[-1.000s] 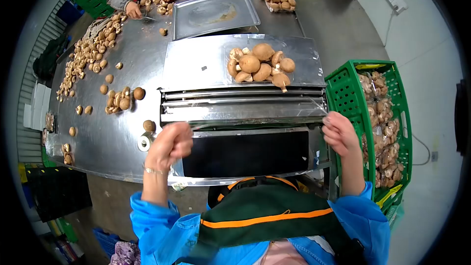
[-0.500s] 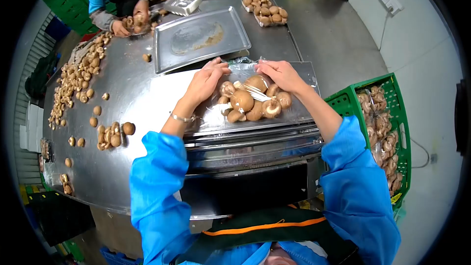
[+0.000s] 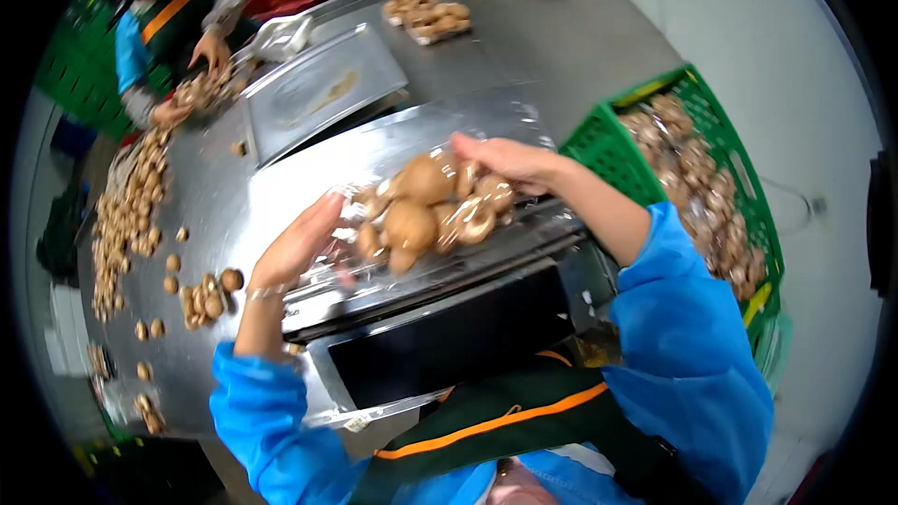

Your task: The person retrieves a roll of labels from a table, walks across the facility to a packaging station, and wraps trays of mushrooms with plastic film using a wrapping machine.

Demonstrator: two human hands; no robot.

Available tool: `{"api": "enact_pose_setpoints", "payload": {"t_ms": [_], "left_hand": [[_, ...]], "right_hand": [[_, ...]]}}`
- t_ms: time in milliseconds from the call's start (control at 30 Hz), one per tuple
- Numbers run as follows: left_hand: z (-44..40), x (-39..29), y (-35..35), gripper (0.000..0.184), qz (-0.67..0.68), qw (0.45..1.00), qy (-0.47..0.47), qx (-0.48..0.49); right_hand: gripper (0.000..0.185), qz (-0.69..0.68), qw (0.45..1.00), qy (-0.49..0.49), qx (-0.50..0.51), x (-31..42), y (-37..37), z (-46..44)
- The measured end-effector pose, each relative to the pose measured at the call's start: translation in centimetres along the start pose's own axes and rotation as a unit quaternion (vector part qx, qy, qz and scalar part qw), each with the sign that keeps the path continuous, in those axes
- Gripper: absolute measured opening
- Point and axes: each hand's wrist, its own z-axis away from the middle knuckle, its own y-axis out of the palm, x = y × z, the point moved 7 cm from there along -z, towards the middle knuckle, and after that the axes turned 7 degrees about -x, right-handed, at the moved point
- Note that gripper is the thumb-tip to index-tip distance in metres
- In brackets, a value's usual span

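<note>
A pack of brown mushrooms (image 3: pixel 412 224) under clear plastic film is between my two hands, over the metal wrapping machine's plate (image 3: pixel 393 136). My left hand (image 3: pixel 304 238) grips the pack's left end, where loose film bunches around the fingers; motion blurs it somewhat. On the right, my right hand (image 3: pixel 505 164) has its fingers over the pack's far right edge, with the thumb hidden. The pack looks tilted, and several caps and pale stems show through the shiny film.
A green crate (image 3: pixel 730 168) of wrapped mushroom packs stands at the right. Beyond the machine lie a metal tray (image 3: pixel 323 93) and packed mushrooms (image 3: pixel 426 14). Loose mushrooms (image 3: pixel 131 215) cover the table's left side. A co-worker's hands (image 3: pixel 210 61) handle mushrooms at the far left.
Both hands have moved from the film's far edge to the pack's sides. The pack is now up off the plate between them. My view has turned, showing more of the crate.
</note>
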Motion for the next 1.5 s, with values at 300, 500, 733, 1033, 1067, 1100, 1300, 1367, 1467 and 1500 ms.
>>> {"api": "enact_pose_setpoints", "payload": {"t_ms": [300, 500, 733, 1033, 1067, 1100, 1300, 1367, 1467, 1500], "left_hand": [[11.4, 9.8, 7.5, 0.079, 0.131, 0.972, -0.094, 0.169], [8.9, 19.7, 5.0, 0.026, 0.228, 0.966, -0.059, -0.107], [13.2, 18.8, 6.4, 0.029, 0.261, 0.878, 0.007, -0.402], [14.1, 29.3, 15.7, 0.023, 0.252, 0.937, -0.118, -0.212], [13.6, 28.7, 16.6, 0.023, 0.349, 0.907, -0.158, -0.178], [13.7, 27.3, 17.3, 0.023, 0.411, 0.885, -0.167, -0.137], [10.5, 14.3, 22.4, 0.02, 0.476, 0.868, -0.129, 0.059], [7.7, 9.7, 25.1, 0.019, 0.436, 0.895, -0.082, 0.045], [6.8, 3.4, 26.6, 0.018, 0.212, 0.969, 0.125, 0.025], [7.2, 1.5, 26.7, 0.019, 0.118, 0.97, 0.209, 0.023]], "right_hand": [[0.063, 0.054, 0.998, -0.04, 0.02, -11.1, 4.8, 11.4], [0.062, -0.039, 0.985, -0.034, -0.164, -19.2, 2.4, 10.9], [0.021, -0.416, 0.84, -0.055, -0.344, -22.3, 1.6, 15.6], [0.023, -0.016, 0.991, -0.13, -0.028, -31.6, 11.2, 12.1], [0.028, -0.044, 0.988, -0.128, 0.079, -30.7, 12.4, 12.3], [0.033, -0.15, 0.984, -0.055, 0.074, -30.0, 12.2, 12.3], [0.05, -0.271, 0.947, -0.171, -0.023, -16.3, 8.9, 20.3], [0.043, -0.29, 0.921, -0.221, -0.136, -16.6, 4.9, 22.0], [0.029, -0.321, 0.805, -0.335, -0.371, -18.1, -7.9, 29.6], [0.037, -0.364, 0.777, -0.352, -0.373, -18.3, -12.5, 32.9]]}}
